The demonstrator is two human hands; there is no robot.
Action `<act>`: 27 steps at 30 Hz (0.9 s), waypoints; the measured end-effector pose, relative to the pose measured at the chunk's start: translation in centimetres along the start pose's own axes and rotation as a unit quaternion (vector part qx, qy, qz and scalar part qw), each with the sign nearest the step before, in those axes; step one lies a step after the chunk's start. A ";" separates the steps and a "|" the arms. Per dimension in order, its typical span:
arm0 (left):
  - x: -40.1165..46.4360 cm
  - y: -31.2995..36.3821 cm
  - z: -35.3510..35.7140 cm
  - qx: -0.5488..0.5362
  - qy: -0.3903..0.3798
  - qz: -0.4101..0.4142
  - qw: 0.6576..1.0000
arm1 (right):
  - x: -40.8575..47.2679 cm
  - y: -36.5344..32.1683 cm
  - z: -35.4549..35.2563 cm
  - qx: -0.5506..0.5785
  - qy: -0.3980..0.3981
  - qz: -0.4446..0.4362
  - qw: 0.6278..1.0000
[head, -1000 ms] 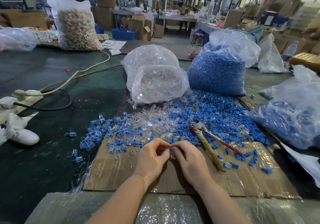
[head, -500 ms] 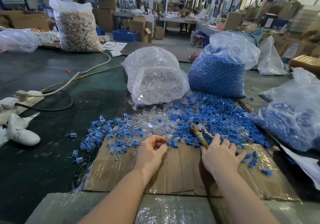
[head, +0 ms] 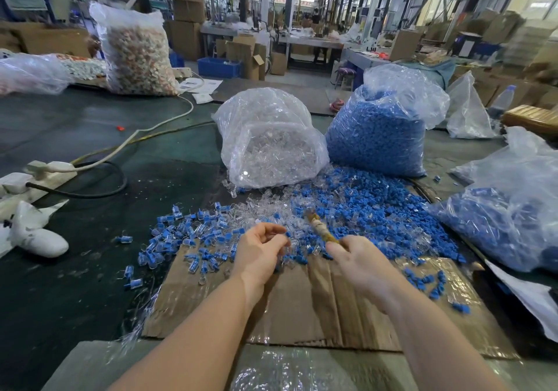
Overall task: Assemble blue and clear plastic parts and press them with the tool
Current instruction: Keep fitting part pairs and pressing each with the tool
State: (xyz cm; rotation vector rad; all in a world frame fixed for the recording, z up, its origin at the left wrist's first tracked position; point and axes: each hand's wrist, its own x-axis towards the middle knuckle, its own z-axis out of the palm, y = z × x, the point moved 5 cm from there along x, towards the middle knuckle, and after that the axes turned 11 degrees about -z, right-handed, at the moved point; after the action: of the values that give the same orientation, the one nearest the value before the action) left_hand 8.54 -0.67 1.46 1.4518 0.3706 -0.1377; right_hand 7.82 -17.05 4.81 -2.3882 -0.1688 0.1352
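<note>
left hand (head: 259, 248) pinching small joined blue-and-clear plastic part (head: 287, 235) over brown cardboard sheet (head: 317, 300), presenting it | right hand (head: 359, 258) gripping wrapped-handled pressing tool (head: 320, 227), angling it in for pressing

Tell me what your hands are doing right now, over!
Right hand grips the tool, lifted over the pile. Left hand pinches a small part, too blurred to name. Loose blue parts crowd the cardboard. Nothing blocking.
</note>
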 end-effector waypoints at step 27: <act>1.8 0.9 -1.5 0.013 0.065 -0.042 0.997 | -1.6 -1.4 1.8 0.153 -0.189 0.039 0.969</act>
State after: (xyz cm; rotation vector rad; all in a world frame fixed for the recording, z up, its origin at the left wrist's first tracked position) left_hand 10.27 1.12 1.56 1.4762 0.5380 -0.1166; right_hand 5.89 -15.13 4.52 -2.0413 -0.2149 0.6105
